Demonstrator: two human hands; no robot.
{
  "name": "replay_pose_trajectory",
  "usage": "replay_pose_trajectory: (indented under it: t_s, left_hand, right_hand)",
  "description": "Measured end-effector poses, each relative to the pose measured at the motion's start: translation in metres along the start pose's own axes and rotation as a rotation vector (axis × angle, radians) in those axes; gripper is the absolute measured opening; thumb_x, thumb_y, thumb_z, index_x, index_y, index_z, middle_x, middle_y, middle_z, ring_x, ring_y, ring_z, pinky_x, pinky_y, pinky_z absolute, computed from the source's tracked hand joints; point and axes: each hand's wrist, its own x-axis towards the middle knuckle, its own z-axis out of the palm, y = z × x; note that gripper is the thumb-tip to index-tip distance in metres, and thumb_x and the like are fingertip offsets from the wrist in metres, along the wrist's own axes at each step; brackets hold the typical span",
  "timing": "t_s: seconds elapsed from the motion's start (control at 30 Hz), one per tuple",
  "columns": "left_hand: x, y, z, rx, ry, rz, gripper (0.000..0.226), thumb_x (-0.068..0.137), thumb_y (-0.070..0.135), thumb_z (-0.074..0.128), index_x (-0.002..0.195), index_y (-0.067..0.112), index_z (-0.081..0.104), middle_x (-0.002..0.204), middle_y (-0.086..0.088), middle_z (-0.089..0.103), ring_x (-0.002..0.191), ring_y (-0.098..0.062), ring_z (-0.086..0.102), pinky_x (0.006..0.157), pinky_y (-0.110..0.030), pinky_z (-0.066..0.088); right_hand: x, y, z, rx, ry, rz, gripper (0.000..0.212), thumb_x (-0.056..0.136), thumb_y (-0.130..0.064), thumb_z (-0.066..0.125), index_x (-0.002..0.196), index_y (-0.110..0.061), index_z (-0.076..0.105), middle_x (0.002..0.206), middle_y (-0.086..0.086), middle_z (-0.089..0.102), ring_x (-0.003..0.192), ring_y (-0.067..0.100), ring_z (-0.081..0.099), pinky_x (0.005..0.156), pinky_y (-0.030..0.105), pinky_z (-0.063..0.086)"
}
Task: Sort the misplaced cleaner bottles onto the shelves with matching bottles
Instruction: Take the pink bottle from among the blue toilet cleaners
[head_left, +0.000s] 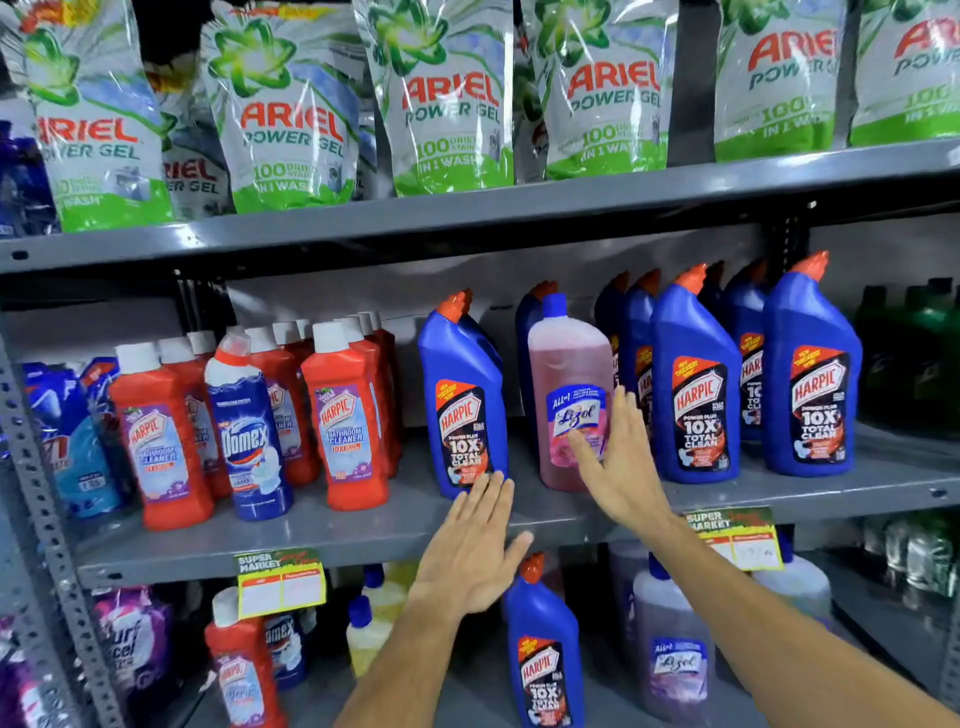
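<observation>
Pink bottle (569, 395) stands misplaced among blue bottles (696, 384) on the middle shelf (363, 525). Right hand (618, 457), fingers spread and empty, reaches its label at 5 o'clock; left hand (475, 545), flat and empty, hovers at 7 o'clock. Best: wrap the body firmly, lift straight, avoid knocking neighbours.

Just beside the right grip (621, 457), the pink bottle (569, 395) reads "All in 1 Lizol", and the blue bottle (462, 400) above the left grip (475, 545) reads "HARPIC POWER PLUS 10X TOTAL CLEAN". Well left of both grips stand red bottles (345, 415) marked "HARPIC BATHROOM CLEANER" and a "Domex" bottle (249, 431); high above, pouches (452, 98) read "ARIEL POWER GEL, 100 ... IN 1 WASH". The shelf-edge tag (280, 582) left of the left grip says "SUPER MARKET".
</observation>
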Motion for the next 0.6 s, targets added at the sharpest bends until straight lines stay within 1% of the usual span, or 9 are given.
replay_pose_trajectory:
  t_s: [0.03,0.1,0.17,0.23,0.3,0.33,0.43,0.53,0.6]
  left_hand:
    - [-0.001,0.001,0.003,0.027,-0.019,0.010,0.068,0.103,0.052,0.021,0.157,0.016,-0.001,0.166,-0.001,-0.004,0.152,-0.012,-0.010,0.121,-0.030,-0.009]
    - [0.000,0.000,0.006,0.063,-0.043,0.006,0.063,0.105,0.046,0.019,0.157,0.013,0.003,0.167,-0.003,0.003,0.152,-0.014,-0.003,0.123,-0.033,-0.004]
    - [0.004,0.000,0.006,0.051,-0.058,-0.012,0.059,0.106,0.042,0.019,0.157,0.013,0.010,0.166,-0.004,0.013,0.152,-0.016,0.007,0.123,-0.035,0.002]
    - [0.005,0.000,0.007,0.046,-0.049,-0.015,0.057,0.106,0.041,0.020,0.156,0.013,0.015,0.165,-0.004,0.020,0.152,-0.017,0.013,0.124,-0.035,0.007]
    - [0.006,-0.002,0.009,0.062,-0.027,-0.023,0.056,0.106,0.040,0.021,0.155,0.014,0.019,0.164,-0.003,0.023,0.151,-0.017,0.016,0.124,-0.036,0.010]
    - [0.005,-0.002,0.011,0.066,-0.017,-0.024,0.056,0.106,0.040,0.021,0.155,0.014,0.020,0.163,-0.003,0.024,0.151,-0.017,0.018,0.123,-0.036,0.010]
    - [0.005,-0.002,0.014,0.057,-0.001,-0.022,0.056,0.105,0.041,0.022,0.155,0.015,0.022,0.162,-0.003,0.027,0.150,-0.017,0.020,0.123,-0.036,0.012]
    - [0.006,-0.003,0.014,0.048,0.003,-0.020,0.056,0.105,0.042,0.022,0.154,0.015,0.023,0.162,-0.003,0.028,0.149,-0.017,0.022,0.122,-0.036,0.014]
    - [0.006,-0.004,0.014,0.045,0.006,-0.020,0.056,0.105,0.042,0.023,0.154,0.016,0.024,0.161,-0.002,0.029,0.149,-0.016,0.023,0.122,-0.036,0.015]
  right_hand:
    - [0.002,0.004,0.003,0.096,0.017,0.058,0.092,0.098,-0.047,0.057,0.162,-0.013,0.000,0.171,0.009,0.009,0.158,0.024,0.011,0.127,0.047,0.016]
    - [0.007,0.008,0.004,0.223,-0.002,0.158,0.100,0.094,-0.042,0.068,0.162,-0.012,0.002,0.169,0.009,0.022,0.154,0.024,0.027,0.124,0.047,0.026]
    - [0.011,0.011,0.005,0.255,-0.044,0.213,0.106,0.089,-0.040,0.074,0.163,-0.014,0.002,0.162,0.008,0.036,0.145,0.023,0.042,0.119,0.046,0.036]
    - [0.013,0.012,0.008,0.256,-0.062,0.237,0.106,0.086,-0.036,0.078,0.162,-0.016,0.008,0.155,0.008,0.046,0.136,0.024,0.052,0.114,0.046,0.042]
    - [0.015,0.013,0.010,0.262,-0.027,0.233,0.101,0.083,-0.031,0.082,0.160,-0.015,0.019,0.150,0.010,0.051,0.133,0.026,0.054,0.111,0.049,0.045]
    - [0.015,0.013,0.011,0.265,-0.002,0.233,0.103,0.080,-0.031,0.085,0.159,-0.015,0.022,0.149,0.011,0.050,0.134,0.026,0.053,0.111,0.050,0.045]
    - [0.013,0.012,0.014,0.231,0.065,0.217,0.111,0.069,-0.034,0.092,0.157,-0.016,0.028,0.145,0.009,0.048,0.134,0.024,0.050,0.110,0.046,0.045]
    - [0.016,0.009,0.013,0.198,0.026,0.233,0.089,0.064,-0.039,0.094,0.136,-0.017,0.046,0.129,0.006,0.059,0.119,0.025,0.061,0.099,0.049,0.054]
    - [0.018,0.007,0.011,0.162,0.027,0.259,0.084,0.062,-0.043,0.094,0.128,-0.019,0.047,0.125,0.006,0.065,0.113,0.026,0.064,0.095,0.052,0.056]
